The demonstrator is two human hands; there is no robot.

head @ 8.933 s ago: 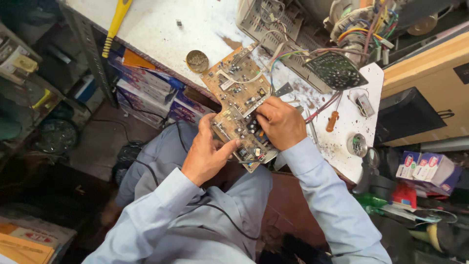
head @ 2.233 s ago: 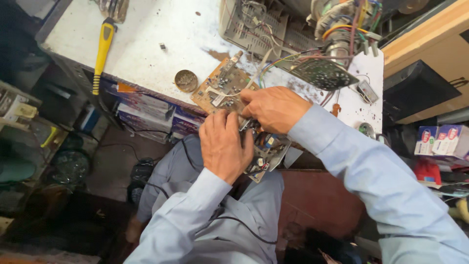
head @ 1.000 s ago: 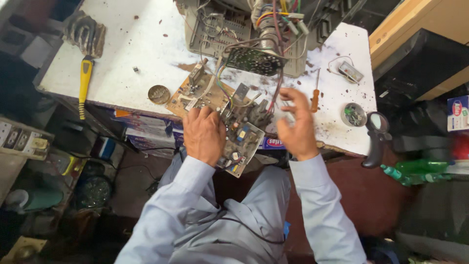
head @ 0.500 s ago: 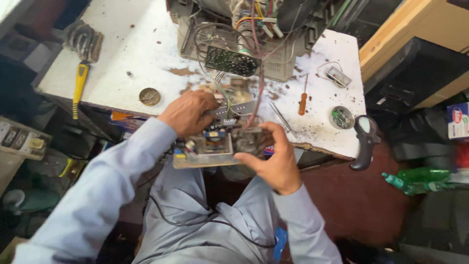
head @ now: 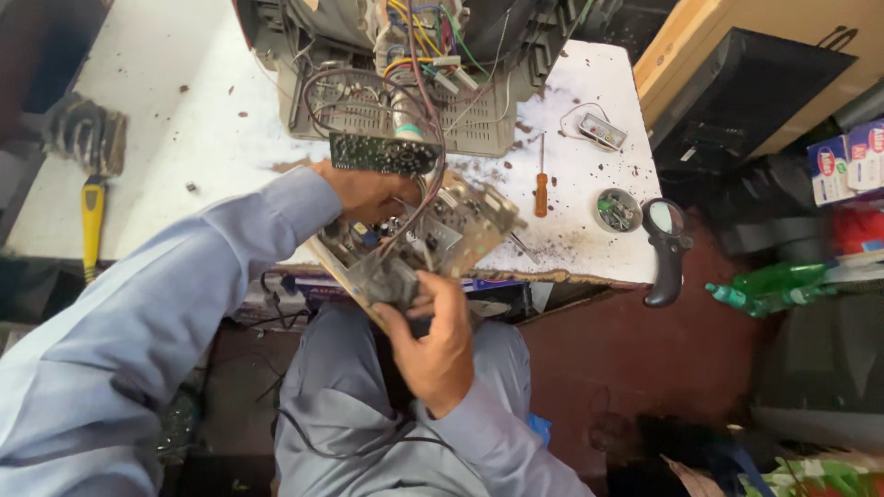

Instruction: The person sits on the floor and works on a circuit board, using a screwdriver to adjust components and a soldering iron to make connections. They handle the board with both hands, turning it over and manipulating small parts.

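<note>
The left hand (head: 368, 193) reaches in from a bent, blue-sleeved arm, fingers curled around the far edge of the circuit board (head: 419, 248). The right hand (head: 437, 345) comes up from below, palm up, fingers closed on the board's near edge. The board tilts between both hands, above the lap. Its near corner is hidden by the right fingers; wires (head: 414, 110) blur its components.

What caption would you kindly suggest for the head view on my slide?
Both hands, left hand and right hand, grip a wired circuit board at the edge of a white workbench.
</note>
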